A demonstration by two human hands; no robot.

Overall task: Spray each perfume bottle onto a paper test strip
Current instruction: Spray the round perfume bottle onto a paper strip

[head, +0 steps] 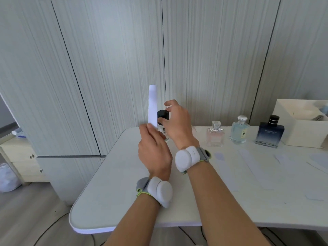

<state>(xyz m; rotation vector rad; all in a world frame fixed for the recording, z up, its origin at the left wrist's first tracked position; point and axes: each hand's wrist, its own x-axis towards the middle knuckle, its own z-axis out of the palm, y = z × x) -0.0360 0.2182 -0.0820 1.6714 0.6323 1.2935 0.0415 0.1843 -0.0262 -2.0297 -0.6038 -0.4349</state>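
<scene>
White laminate table with a rounded corner (115, 192), spread across the lower frame. On it toward three o'clock, well apart from the hands, a row of three standing bottles: dark blue square glass bottle with a black ribbed cap (269, 134), pale blue glass bottle with a silver cap (239, 133), pink square glass bottle with a clear cap (215, 136). Flat white paper strips (255, 167) lying on the table at six o'clock of that row.

Near centre, over the far table edge, left hand (154, 153), thumb and fingers pinching the bottom end of a long white paper test strip (153, 105), held upright toward twelve o'clock. Right hand (177, 125) at three o'clock of the strip, fingers curled about a small clear glass bottle with a black round cap (164, 130), index finger lifted over the top. Bottle just beside the strip; touching or not, hard to tell.

Probably the spraying step for this bottle, cap seemingly on. Next: baring the nozzle, aiming it toward nine o'clock at the strip, pressing once.
</scene>
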